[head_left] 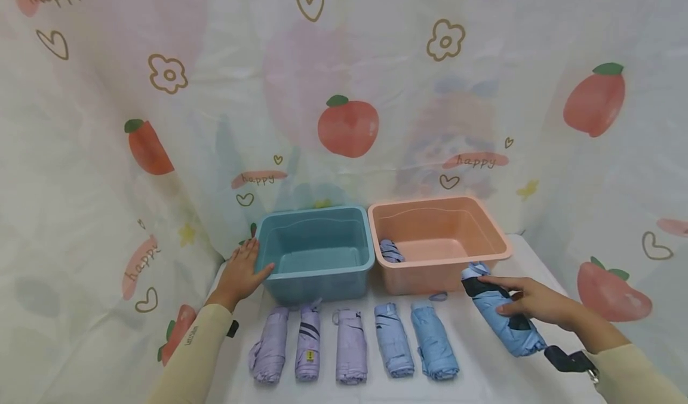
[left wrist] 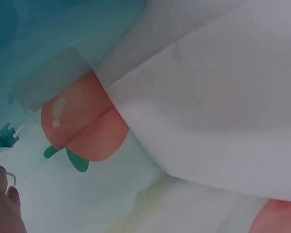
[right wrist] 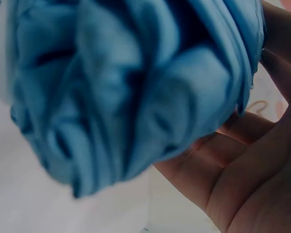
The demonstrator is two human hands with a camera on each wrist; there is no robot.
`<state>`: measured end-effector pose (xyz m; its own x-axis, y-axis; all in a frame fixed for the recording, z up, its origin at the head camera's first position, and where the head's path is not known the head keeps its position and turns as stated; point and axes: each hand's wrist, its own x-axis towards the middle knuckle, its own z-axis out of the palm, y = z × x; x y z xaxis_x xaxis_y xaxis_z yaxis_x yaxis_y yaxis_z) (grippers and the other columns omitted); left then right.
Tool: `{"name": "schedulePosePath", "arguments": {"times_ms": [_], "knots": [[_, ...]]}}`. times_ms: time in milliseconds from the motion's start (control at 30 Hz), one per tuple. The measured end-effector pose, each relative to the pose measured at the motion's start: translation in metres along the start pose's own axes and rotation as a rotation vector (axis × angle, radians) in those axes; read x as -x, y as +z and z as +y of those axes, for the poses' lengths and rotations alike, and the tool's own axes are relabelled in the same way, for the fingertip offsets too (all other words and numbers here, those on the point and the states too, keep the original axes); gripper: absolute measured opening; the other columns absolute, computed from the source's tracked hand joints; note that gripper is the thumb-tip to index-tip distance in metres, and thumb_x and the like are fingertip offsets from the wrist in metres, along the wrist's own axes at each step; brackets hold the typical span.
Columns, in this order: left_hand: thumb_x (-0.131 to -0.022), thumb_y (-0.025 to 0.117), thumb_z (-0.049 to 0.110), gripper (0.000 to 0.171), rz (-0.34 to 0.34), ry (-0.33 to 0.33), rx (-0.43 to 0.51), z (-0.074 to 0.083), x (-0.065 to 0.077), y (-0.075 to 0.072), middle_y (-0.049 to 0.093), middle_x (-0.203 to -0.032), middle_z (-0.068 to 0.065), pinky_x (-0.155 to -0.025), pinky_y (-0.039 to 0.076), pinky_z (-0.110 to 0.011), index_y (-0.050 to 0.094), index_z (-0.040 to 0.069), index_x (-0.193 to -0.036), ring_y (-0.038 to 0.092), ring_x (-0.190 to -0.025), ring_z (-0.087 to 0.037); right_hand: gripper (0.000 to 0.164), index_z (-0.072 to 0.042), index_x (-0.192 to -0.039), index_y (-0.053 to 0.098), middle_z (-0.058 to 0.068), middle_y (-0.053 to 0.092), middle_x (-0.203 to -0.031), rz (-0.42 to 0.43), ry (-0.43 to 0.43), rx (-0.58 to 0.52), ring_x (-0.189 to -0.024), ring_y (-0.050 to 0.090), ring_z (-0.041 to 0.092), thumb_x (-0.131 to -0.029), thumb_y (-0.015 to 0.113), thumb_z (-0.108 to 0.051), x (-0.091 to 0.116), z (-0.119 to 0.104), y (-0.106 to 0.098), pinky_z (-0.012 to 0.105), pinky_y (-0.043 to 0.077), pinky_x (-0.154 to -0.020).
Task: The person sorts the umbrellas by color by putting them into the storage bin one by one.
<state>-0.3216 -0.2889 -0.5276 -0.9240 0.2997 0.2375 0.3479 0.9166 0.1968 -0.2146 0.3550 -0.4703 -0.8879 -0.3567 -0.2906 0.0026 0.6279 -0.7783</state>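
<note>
In the head view my right hand (head_left: pixel 543 301) grips a folded blue umbrella (head_left: pixel 502 320) with black patches, held tilted in front of the pink bin (head_left: pixel 441 278). Its gathered fabric end (right wrist: pixel 136 97) fills much of the right wrist view, with the palm (right wrist: pixel 262 174) beside it. My left hand (head_left: pixel 240 275) rests on the left rim of the teal bin (head_left: pixel 322 284), fingers extended. Only part of that hand (left wrist: pixel 5 204) shows in the left wrist view. A striped folded umbrella (head_left: pixel 391 251) lies inside the pink bin at its left.
Folded umbrellas lie in a row before the bins: lilac ones (head_left: pixel 270 344), (head_left: pixel 308 344), (head_left: pixel 352 347) on the left, blue ones (head_left: pixel 394 339), (head_left: pixel 434 341) on the right. The white tabletop (head_left: pixel 484 368) is backed by a fruit-patterned curtain (head_left: pixel 398 123).
</note>
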Motion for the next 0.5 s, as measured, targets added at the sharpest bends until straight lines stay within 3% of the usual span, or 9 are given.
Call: {"name": "schedulePosePath", "arguments": {"times_ms": [300,367,500], "knots": [[-0.097,0.043,0.059,0.089,-0.053,0.004,-0.075,0.001,-0.003,-0.006,0.024,-0.155,-0.024,-0.115,0.011,-0.053,0.026,-0.011,-0.148,0.018,-0.143,-0.041,0.07,-0.004,-0.147,0.041,0.03,0.047,-0.123,0.027,-0.074,0.069,-0.09,0.056,0.029,-0.086,0.073,-0.019,-0.01,-0.019,-0.038,0.041,0.051,-0.07],[-0.096,0.044,0.059,0.089,-0.061,0.002,-0.072,0.003,-0.003,-0.007,0.024,-0.155,-0.024,-0.115,0.011,-0.053,0.026,-0.011,-0.148,0.018,-0.143,-0.04,0.07,-0.006,-0.147,0.041,0.03,0.047,-0.124,0.035,-0.078,0.11,-0.093,0.055,0.032,-0.087,0.073,-0.022,-0.015,-0.026,-0.047,0.041,0.051,-0.071],[-0.097,0.043,0.06,0.089,-0.057,0.003,-0.076,0.003,-0.003,-0.005,0.024,-0.155,-0.024,-0.115,0.01,-0.053,0.025,-0.011,-0.149,0.017,-0.144,-0.04,0.071,-0.01,-0.149,0.041,0.036,0.038,-0.138,0.059,-0.072,0.212,-0.11,0.052,0.045,-0.088,0.072,-0.03,-0.029,-0.041,-0.065,0.052,0.051,-0.081]]}}
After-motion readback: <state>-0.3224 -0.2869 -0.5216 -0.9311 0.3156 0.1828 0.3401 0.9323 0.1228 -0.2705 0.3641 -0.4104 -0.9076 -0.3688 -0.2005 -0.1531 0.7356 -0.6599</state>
